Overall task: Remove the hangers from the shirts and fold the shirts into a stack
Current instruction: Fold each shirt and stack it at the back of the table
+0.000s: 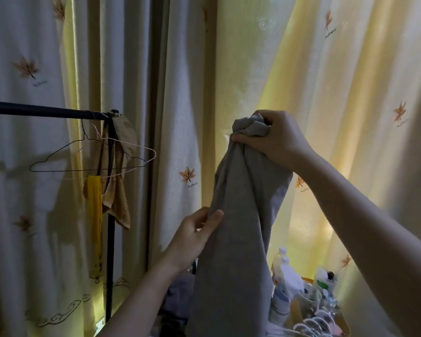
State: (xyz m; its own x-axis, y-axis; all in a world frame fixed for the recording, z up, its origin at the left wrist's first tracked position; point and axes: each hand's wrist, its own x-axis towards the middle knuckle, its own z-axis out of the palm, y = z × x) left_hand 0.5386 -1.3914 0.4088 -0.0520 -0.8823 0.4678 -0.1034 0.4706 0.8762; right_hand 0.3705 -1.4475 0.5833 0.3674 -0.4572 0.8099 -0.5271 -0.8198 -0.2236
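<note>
Two hands (275,138) (196,237) on grey shirt (238,239) edges

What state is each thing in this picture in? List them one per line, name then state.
Shirt: held up, bunched at the top, hanging loose, unfolded.
Right hand: grips the shirt's bunched top.
Left hand: pinches the shirt's side edge.
Hangers: two, empty, hanging on the rail.
Towel: draped at the rail's end.
Curtains: drawn shut.

This is a room in a home. Leaf-printed curtains (338,69) fill the background. At 9 o'clock a dark clothes rail (46,110) carries wire hangers (90,164) and a towel (117,190), and toiletry bottles (284,276) crowd at 5 o'clock.
</note>
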